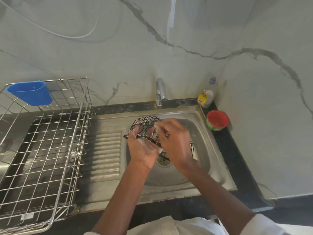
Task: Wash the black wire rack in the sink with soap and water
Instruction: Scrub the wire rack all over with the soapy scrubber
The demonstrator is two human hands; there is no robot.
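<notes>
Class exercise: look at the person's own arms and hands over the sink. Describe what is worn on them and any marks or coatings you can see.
Both forearms are bare. White sleeve fabric shows only near the bottom edge. The left hand carries white soapy lather. The right hand shows no glove or watch; a ring cannot be made out.

One black wire rack [147, 123], two hands, one tap [160, 92], one soap bottle [205, 97], one red tub [217, 120], one blue cup [31, 93], one steel drying basket [50, 150]

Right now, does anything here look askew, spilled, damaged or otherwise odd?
Nothing stands out. The left hand holds the black wire rack over the sink while the right hand scrubs it; the bottle and red tub stand upright.
</notes>
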